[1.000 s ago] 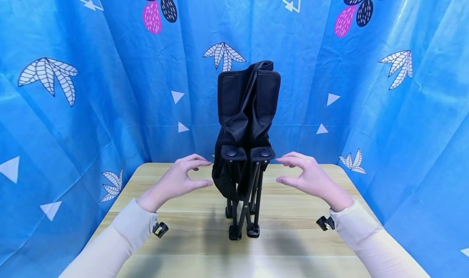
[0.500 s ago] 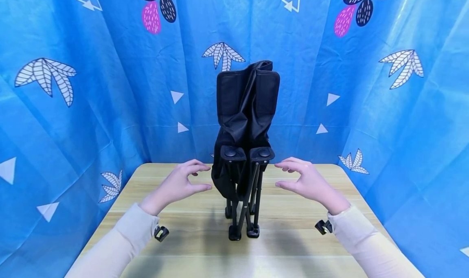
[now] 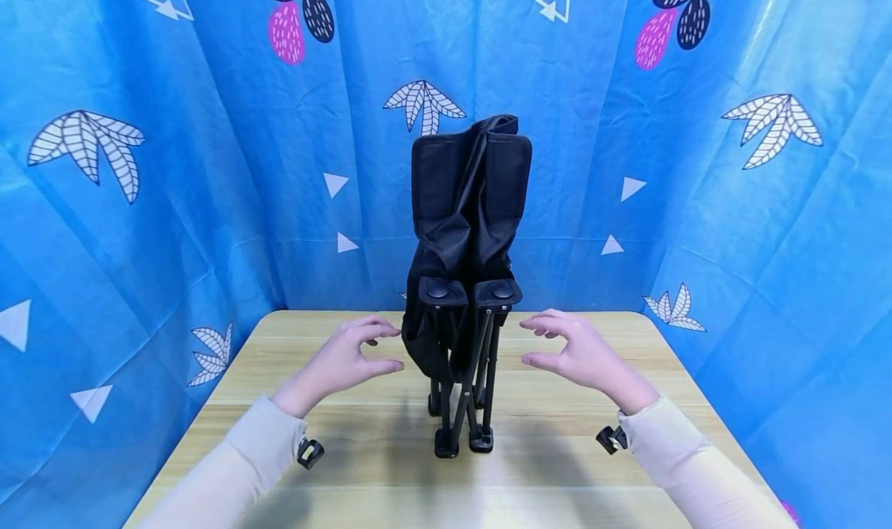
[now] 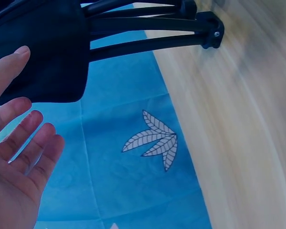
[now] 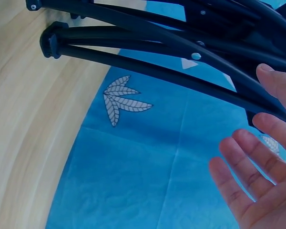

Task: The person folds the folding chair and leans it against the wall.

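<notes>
A black folding camp chair (image 3: 463, 242), folded up, stands upright in the middle of the table in the head view. Its fabric back hangs creased above two armrest ends with round snaps. Below, thin crossed legs (image 4: 148, 43) run down to plastic feet. My left hand (image 3: 354, 355) is beside the chair's left side, thumb and fingers spread apart and holding nothing. On the other side my right hand (image 3: 574, 351) mirrors it, also with nothing in its grasp. In the right wrist view, the right thumb (image 5: 276, 86) overlaps the dark frame tubes.
The chair's feet rest on a light wooden table (image 3: 557, 467) with rounded far corners. A blue patterned curtain (image 3: 320, 126) surrounds the table at the back and both sides. Each white sleeve has a small black wrist camera (image 3: 310, 453) at its cuff.
Both hands have dropped slightly beside the chair, the right one also drifting a little inward. The chair stands as before.
</notes>
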A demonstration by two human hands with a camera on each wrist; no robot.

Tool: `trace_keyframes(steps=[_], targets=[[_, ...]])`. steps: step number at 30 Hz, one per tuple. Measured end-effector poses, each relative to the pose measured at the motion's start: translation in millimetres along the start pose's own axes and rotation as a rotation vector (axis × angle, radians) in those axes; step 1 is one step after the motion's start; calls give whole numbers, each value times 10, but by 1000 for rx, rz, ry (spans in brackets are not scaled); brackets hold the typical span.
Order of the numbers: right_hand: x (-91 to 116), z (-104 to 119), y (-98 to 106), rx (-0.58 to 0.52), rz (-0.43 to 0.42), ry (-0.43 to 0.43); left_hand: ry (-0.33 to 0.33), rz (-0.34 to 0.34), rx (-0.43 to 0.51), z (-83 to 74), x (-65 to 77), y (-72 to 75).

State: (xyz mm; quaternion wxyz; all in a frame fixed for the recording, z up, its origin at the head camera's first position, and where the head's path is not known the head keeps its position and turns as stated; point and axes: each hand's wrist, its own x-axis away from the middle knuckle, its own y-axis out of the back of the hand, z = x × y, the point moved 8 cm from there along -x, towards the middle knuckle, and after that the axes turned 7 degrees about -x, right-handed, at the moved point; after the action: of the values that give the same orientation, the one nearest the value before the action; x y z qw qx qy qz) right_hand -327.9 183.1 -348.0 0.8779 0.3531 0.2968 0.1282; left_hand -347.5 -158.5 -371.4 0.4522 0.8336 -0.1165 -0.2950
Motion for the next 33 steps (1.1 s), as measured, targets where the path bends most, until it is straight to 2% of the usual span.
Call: trace_keyframes(steps=[9,15,23,33], targets=[[26,-56,-82,0,-15,36,12,14,27,76,43,-120],[54,-118,-137,-11,0,14,-1,5,15,122,70,-214],[95,-170,-203,-21,6,12,6,34,35,160,106,-337],[132,-240,-278,-37,23,-18,-16,34,35,214,151,-468]])
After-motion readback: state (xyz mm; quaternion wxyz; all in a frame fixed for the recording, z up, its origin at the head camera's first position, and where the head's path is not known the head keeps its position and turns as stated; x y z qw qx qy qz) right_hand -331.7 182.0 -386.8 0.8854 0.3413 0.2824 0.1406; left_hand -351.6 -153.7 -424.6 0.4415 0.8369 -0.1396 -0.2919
